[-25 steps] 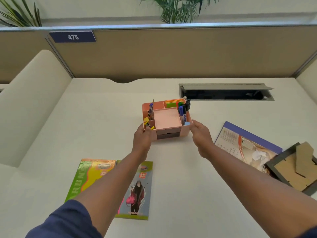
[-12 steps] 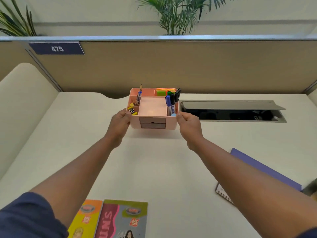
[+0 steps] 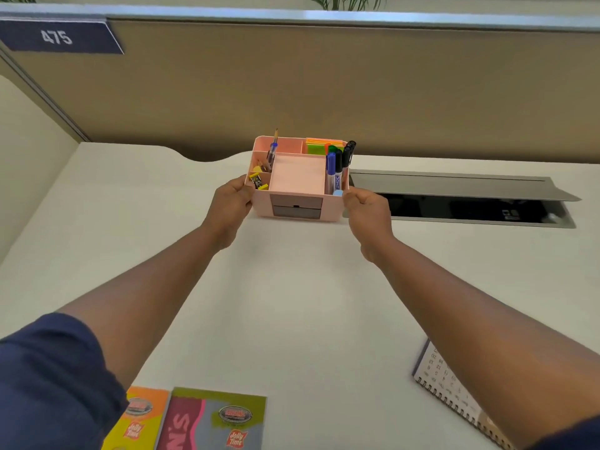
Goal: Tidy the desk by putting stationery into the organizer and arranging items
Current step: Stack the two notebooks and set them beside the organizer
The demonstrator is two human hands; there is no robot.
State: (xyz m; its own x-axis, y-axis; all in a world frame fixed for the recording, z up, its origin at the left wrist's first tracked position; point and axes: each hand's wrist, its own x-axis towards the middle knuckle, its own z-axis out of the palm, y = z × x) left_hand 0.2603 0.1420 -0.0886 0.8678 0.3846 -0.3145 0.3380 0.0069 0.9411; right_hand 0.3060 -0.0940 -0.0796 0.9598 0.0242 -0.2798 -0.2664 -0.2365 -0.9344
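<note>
A pink desk organizer (image 3: 297, 206) with two grey drawers sits far back on the white desk (image 3: 292, 303), close to the partition. It holds markers (image 3: 337, 164) on its right side, sticky notes (image 3: 323, 146) at the back, a pen and pencil (image 3: 272, 149) at the left, and yellow clips (image 3: 257, 180) in the front left cell. My left hand (image 3: 229, 206) grips its left side and my right hand (image 3: 368, 211) grips its right side.
An open cable tray (image 3: 461, 203) lies in the desk just right of the organizer. Two colourful booklets (image 3: 207, 420) lie at the near edge. A spiral calendar (image 3: 451, 384) shows under my right arm. The brown partition (image 3: 324, 92) bounds the back.
Both hands have carried the organizer away from me toward the back of the desk, near the partition. The view has tilted with it, so the booklets and calendar now sit at the lower edge.
</note>
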